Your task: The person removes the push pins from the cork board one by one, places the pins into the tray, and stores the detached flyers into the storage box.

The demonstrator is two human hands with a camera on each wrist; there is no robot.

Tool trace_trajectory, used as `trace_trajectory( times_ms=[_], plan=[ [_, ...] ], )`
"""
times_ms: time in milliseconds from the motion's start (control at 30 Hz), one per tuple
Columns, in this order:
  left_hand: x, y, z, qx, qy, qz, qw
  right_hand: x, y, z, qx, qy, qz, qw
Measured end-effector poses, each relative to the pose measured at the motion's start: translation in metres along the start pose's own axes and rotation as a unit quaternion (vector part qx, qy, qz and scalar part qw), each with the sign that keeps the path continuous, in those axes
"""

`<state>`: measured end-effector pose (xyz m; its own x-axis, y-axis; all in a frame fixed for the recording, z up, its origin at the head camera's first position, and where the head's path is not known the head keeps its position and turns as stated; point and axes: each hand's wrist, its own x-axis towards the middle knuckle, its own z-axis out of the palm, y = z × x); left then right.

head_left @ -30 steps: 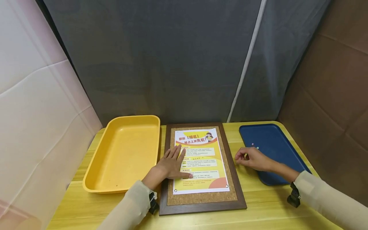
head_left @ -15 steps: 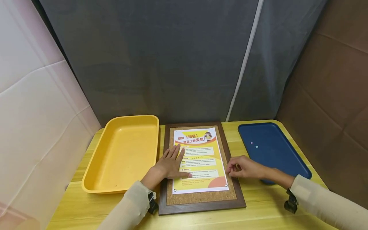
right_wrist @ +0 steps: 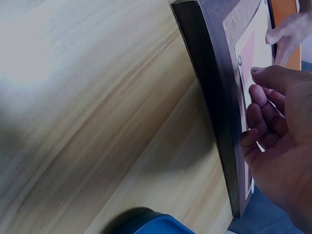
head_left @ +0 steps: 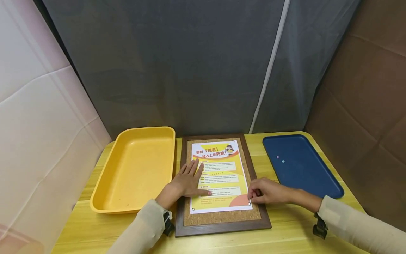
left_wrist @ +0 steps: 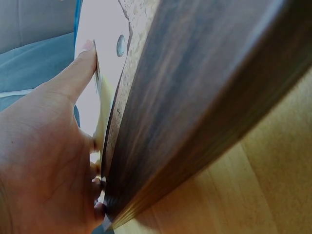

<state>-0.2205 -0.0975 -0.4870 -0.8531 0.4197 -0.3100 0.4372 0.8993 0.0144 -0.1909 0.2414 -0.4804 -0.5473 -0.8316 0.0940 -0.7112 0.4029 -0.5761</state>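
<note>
The yellow-and-white printed paper poster lies flat on the brown-framed cork board, cork showing along its lower edge. The left hand rests on it, grip spread wide; the right hand crosses the frame's right edge, grip narrow and curled at the poster's lower-right pin; whether it pinches anything cannot be told. The yellow-wood worktop shows narrowly towards the yellow plastic tray, more widely towards the dark-blue tray. Grey cloth hangs behind.
</note>
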Motion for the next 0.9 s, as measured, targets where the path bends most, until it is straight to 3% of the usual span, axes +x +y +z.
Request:
trace_trajectory(
  times_ms=[900],
  plan=[
    [-0.001, 0.002, -0.002, -0.003, -0.004, -0.001, 1.0000, 0.000, 0.000, 0.011, -0.017, -0.008, 0.036, 0.999]
  ],
)
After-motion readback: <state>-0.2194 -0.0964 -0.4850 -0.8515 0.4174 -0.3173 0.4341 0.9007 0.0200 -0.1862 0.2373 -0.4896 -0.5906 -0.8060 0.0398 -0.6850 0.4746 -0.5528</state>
